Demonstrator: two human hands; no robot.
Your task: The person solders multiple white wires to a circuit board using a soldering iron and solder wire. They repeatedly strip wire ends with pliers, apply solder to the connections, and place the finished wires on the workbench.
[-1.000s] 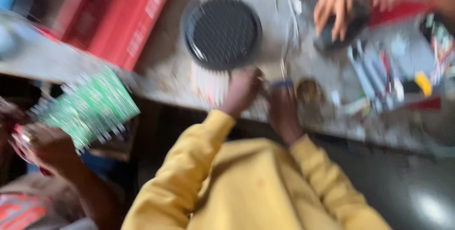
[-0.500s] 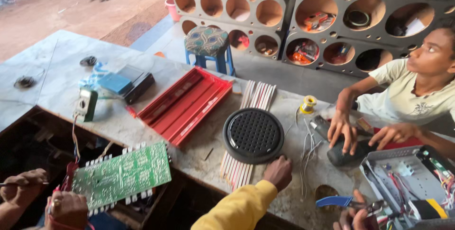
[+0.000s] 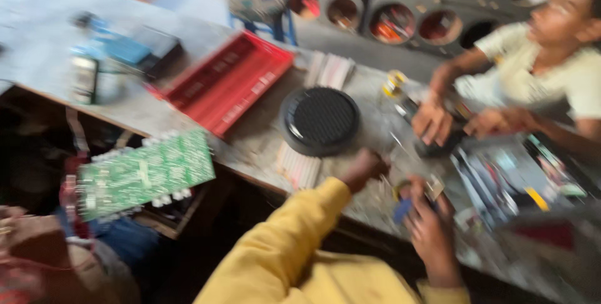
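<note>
The frame is blurred by motion. A green circuit board [image 3: 145, 172] with white connectors along its edges hangs below the bench edge at lower left. My right hand [image 3: 39, 241] sits at its red-wired left end and seems to grip it. My left hand [image 3: 7, 215] is only a blurred sliver at the frame's left edge, and I cannot tell what it holds.
A person in a yellow sleeve [image 3: 294, 235] leans on the grey bench [image 3: 250, 141], both hands near small parts. Another person [image 3: 551, 72] sits across, hands on a dark object. A round black speaker grille [image 3: 320, 119], a red tray [image 3: 228, 82] and a tool tray [image 3: 501, 179] lie on the bench.
The view has swung and blurred. The circuit board stays at lower left in my hand. The yellow-sleeved person's hands have shifted along the bench edge.
</note>
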